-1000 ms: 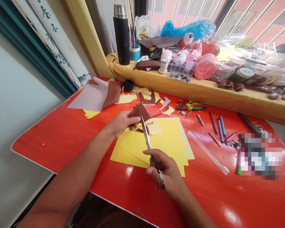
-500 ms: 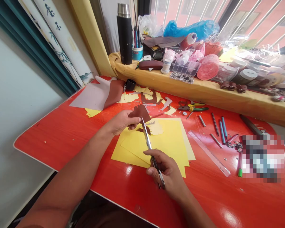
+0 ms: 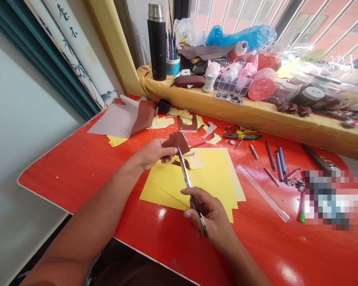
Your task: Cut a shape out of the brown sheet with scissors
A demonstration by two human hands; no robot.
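Between the thumb and fingers of my left hand [image 3: 155,154] is a small brown sheet piece [image 3: 177,142] with a jagged top edge; whether it is leather or paper I cannot tell. My right hand [image 3: 207,210] is closed around the handles of metal scissors [image 3: 185,174]. The scissor tips reach the lower edge of the brown piece, beside my left thumb. Beneath both hands lie overlapping yellow sheets [image 3: 209,186], with pale yellow and brown cut-outs [image 3: 197,159] on top.
Cut scraps [image 3: 186,121] lie beyond my hands, with a large grey-brown sheet [image 3: 119,119] to their left. Rightward are pliers [image 3: 244,135], a clear ruler [image 3: 262,192], and several pens [image 3: 280,163]. A crowded sill holds a black thermos [image 3: 156,47] along the back.
Almost nothing differs. Both hands, the brown piece and the scissors keep nearly the same places; the view has shifted very slightly.
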